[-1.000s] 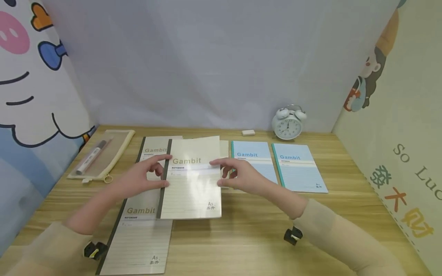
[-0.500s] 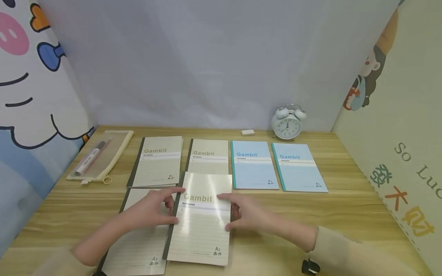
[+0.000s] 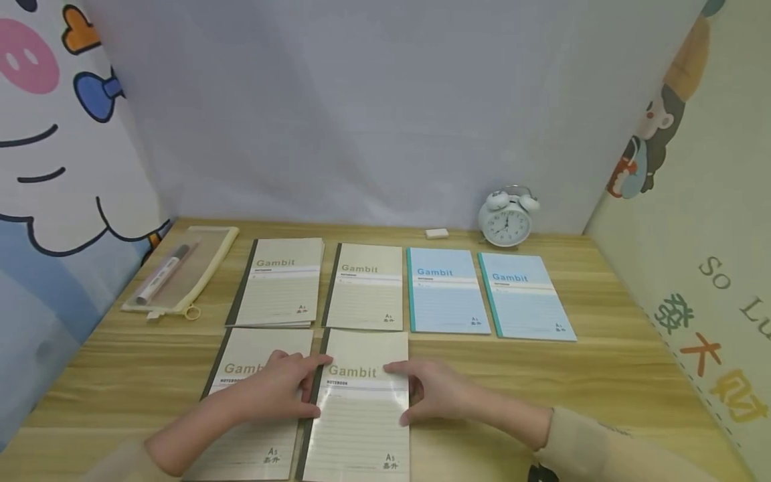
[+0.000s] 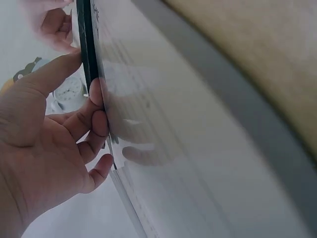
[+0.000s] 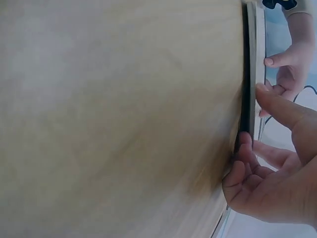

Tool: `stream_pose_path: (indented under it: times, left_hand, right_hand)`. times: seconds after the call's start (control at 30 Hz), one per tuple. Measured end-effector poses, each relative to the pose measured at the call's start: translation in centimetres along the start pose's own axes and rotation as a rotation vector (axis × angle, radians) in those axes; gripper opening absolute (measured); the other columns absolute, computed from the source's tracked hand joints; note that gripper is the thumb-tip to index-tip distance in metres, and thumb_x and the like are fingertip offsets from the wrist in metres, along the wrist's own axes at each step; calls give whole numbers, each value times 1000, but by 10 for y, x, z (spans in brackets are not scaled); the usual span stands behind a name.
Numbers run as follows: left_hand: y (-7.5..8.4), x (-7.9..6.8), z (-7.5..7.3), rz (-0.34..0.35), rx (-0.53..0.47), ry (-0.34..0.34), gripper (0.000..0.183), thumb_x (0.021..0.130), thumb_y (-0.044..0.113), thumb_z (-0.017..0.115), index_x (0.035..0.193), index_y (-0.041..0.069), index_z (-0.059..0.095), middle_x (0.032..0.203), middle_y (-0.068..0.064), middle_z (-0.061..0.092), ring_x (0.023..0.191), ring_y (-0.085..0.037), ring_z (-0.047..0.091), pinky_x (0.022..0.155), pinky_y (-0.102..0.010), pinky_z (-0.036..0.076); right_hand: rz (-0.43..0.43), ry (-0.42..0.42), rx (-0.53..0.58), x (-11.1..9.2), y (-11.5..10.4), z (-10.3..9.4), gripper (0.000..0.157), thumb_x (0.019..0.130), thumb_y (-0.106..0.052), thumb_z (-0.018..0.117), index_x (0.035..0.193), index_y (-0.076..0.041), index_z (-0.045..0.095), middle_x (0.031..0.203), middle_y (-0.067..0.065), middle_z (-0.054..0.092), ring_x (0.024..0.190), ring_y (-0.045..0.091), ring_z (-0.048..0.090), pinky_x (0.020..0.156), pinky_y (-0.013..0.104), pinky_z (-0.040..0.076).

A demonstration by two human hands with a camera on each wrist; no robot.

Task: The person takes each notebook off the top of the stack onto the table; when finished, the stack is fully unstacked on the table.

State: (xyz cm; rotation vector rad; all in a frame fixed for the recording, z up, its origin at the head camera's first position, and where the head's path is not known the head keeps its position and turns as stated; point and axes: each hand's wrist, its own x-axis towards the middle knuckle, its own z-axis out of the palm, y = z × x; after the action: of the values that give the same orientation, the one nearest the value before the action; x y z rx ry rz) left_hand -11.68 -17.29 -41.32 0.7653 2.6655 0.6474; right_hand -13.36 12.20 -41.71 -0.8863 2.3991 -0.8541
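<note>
A cream Gambit notebook point(image 3: 361, 428) with a dark spine lies at the front middle in the head view. My left hand point(image 3: 277, 391) holds its spine side, thumb and index finger on the cover's edge. On the opposite edge my right hand point(image 3: 442, 391) grips it the same way. The right wrist view shows the right hand's thumb on top and curled fingers low by the table, with a dark gap under the notebook's edge. Another cream notebook point(image 3: 255, 345) lies flat to the left, partly hidden beneath my left hand and forearm.
Behind are a cream notebook stack point(image 3: 277, 298), a single cream notebook point(image 3: 367, 301) and two light-blue notebooks point(image 3: 448, 301) in a row. A mesh pouch point(image 3: 207, 268) with a marker point(image 3: 162, 273) lies left. An eraser point(image 3: 436, 233) and alarm clock point(image 3: 507, 221) stand at the back.
Both hands have brought the cream notebook from over the back row toward the front and down, beside the front-left notebook. The back row's second cream notebook is now uncovered.
</note>
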Motion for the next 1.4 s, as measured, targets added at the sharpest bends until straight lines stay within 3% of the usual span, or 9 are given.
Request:
stream_pose_path:
  times: [0.17, 0.33, 0.47, 0.63, 0.8, 0.9, 1.0, 1.13, 1.4]
  left_hand:
    - [3, 2, -1, -26, 20, -40, 70, 74, 35, 79, 132, 5, 52, 63, 15, 49, 65, -4, 40, 86, -43, 32]
    - [-1, 3, -10, -12, 17, -52, 66, 76, 36, 77, 132, 9, 53, 66, 21, 51, 69, -5, 42, 84, -40, 33]
    - [-8, 5, -29, 4, -7, 17, 68, 78, 32, 77, 136, 9, 50, 75, 21, 57, 81, -9, 49, 91, -49, 33]
    - [-23, 7, -54, -17, 16, 146, 69, 80, 31, 76, 139, 12, 46, 97, 10, 63, 99, -20, 53, 91, -55, 36]
    - [-45, 12, -72, -14, 39, 264, 72, 80, 32, 75, 141, 10, 43, 113, -6, 63, 112, -30, 51, 94, -57, 36]
    - [-61, 15, -79, -29, 24, 303, 74, 82, 31, 74, 143, 8, 40, 126, -14, 57, 120, -37, 45, 98, -60, 32]
    - [-75, 17, -85, -68, -15, 309, 78, 84, 34, 72, 146, 6, 33, 140, -19, 44, 129, -42, 36, 101, -61, 29]
    - [-92, 17, -93, -113, -10, 310, 84, 86, 42, 67, 148, 3, 26, 148, -25, 30, 134, -47, 25, 102, -65, 24]
    - [-131, 24, -94, -173, 21, 317, 88, 86, 46, 66, 150, 6, 21, 150, -26, 26, 135, -50, 19, 103, -68, 15]
  right_hand:
    - [2, -29, -103, 1, 0, -4, 72, 69, -28, 84, 132, -11, 55, 63, -9, 47, 56, 1, 39, 54, 17, 35]
    - [25, -56, -91, 5, -4, -10, 70, 72, -27, 83, 134, -13, 53, 62, -8, 47, 55, 2, 40, 53, 18, 35]
    - [31, -26, -113, 15, -15, -19, 69, 74, -28, 81, 136, -17, 52, 65, -4, 50, 58, 4, 40, 55, 19, 35]
    - [-7, 35, -193, 31, -31, -34, 72, 76, -33, 79, 139, -19, 48, 83, 4, 56, 62, 10, 37, 54, 22, 33]
    - [-56, 49, -192, 46, -47, -44, 76, 79, -36, 76, 144, -20, 40, 111, 5, 59, 89, 19, 55, 72, 28, 46]
    - [-82, 58, -205, 58, -52, -47, 78, 81, -39, 74, 146, -21, 36, 130, 5, 53, 116, 22, 50, 90, 35, 46]
    - [-108, 75, -214, 74, -54, -49, 79, 82, -38, 73, 148, -22, 33, 143, 5, 43, 131, 22, 39, 104, 40, 38]
    - [-121, 109, -205, 97, -53, -52, 81, 82, -37, 73, 149, -23, 30, 150, 5, 34, 140, 25, 27, 111, 44, 27]
    - [-163, 162, -164, 141, -45, -54, 81, 84, -40, 70, 150, -20, 27, 154, 6, 28, 142, 25, 23, 113, 45, 24]
